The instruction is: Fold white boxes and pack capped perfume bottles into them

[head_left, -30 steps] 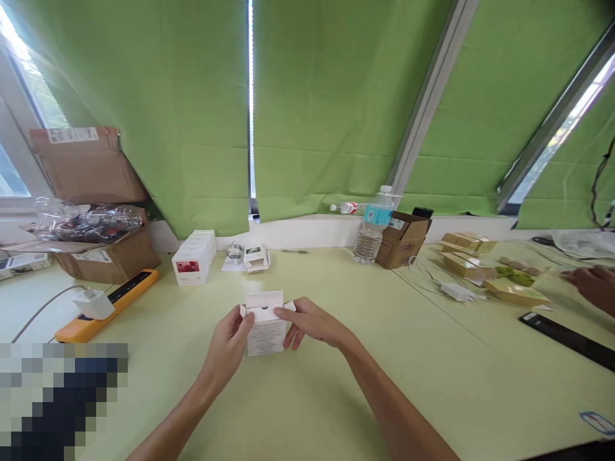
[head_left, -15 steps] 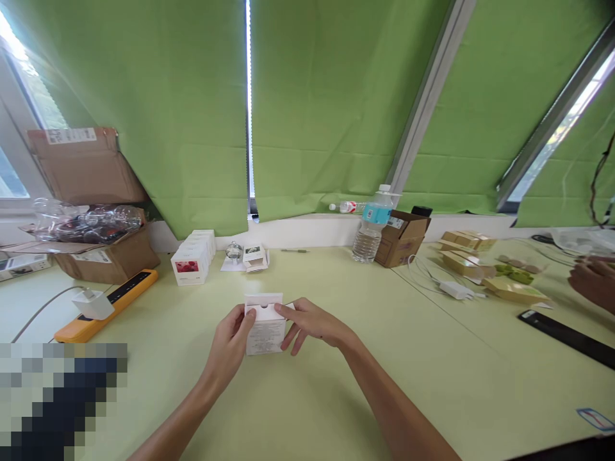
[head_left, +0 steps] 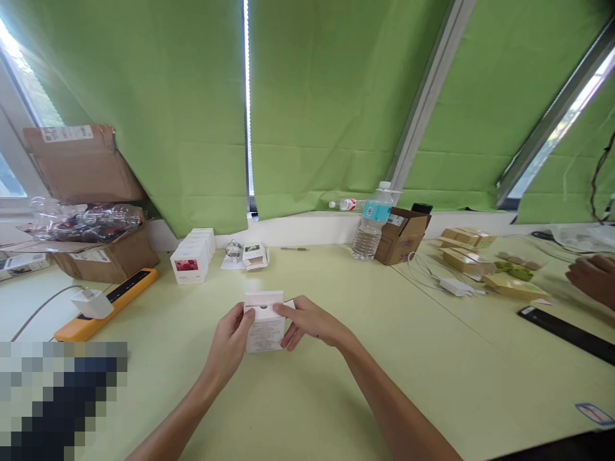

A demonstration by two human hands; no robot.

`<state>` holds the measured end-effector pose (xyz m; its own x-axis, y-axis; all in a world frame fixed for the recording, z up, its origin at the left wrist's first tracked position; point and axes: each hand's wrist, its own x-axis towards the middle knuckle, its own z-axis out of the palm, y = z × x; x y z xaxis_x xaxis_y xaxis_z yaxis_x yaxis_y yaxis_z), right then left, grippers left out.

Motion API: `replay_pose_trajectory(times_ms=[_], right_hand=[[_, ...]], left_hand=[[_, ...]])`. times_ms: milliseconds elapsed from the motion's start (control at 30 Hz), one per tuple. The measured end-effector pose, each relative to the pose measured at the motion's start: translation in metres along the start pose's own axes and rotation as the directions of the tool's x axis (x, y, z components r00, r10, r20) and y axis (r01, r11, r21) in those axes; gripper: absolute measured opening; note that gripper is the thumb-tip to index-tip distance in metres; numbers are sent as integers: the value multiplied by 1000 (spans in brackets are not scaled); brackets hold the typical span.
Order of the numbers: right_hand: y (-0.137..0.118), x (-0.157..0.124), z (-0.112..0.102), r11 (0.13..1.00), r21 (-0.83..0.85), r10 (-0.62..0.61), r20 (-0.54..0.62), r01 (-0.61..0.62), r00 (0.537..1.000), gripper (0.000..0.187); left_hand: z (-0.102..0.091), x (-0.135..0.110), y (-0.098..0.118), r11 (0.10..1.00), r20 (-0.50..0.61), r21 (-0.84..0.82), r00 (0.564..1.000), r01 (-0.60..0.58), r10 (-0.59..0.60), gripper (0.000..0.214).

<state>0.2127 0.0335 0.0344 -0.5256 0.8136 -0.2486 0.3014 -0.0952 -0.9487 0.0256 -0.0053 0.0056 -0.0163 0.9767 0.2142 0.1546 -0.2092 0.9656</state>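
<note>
Head view: left hand (head_left: 229,339) and right hand (head_left: 310,322) clasp white carton (head_left: 265,330).

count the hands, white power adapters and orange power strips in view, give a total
hands: 3 (left hand, right hand, co-worker's hand)
white power adapters: 2 ()
orange power strips: 1
total: 6

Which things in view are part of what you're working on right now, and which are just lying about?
In use: left hand and right hand, both on the small white cardboard box with open flaps.

Lying about: white cardboard boxes in a row, the front one printed red; clear plastic bottle with blue label; orange power strip; brown cardboard carton.
</note>
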Motion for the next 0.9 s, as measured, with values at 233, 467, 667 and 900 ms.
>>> replay_pose_trajectory(times_ms=[233, 467, 667, 900], right_hand=[[4, 3, 0, 1000, -14, -11, -19, 10, 1000, 54], [4, 2, -1, 999, -35, -17, 2, 17, 1000, 57], [-2, -3, -4, 995, -78, -60, 69, 65, 996, 62], [-11, -10, -15, 990, -38, -129, 131, 135, 983, 65]], left_hand=[[0, 3, 2, 999, -10, -26, 1000, 19, -19, 31], [1, 2, 2, 998, 0, -48, 999, 51, -51, 33], [-7, 4, -1, 998, 69, -64, 998, -10, 14, 34], [-25, 11, 3, 981, 138, -193, 990, -9, 37, 41]])
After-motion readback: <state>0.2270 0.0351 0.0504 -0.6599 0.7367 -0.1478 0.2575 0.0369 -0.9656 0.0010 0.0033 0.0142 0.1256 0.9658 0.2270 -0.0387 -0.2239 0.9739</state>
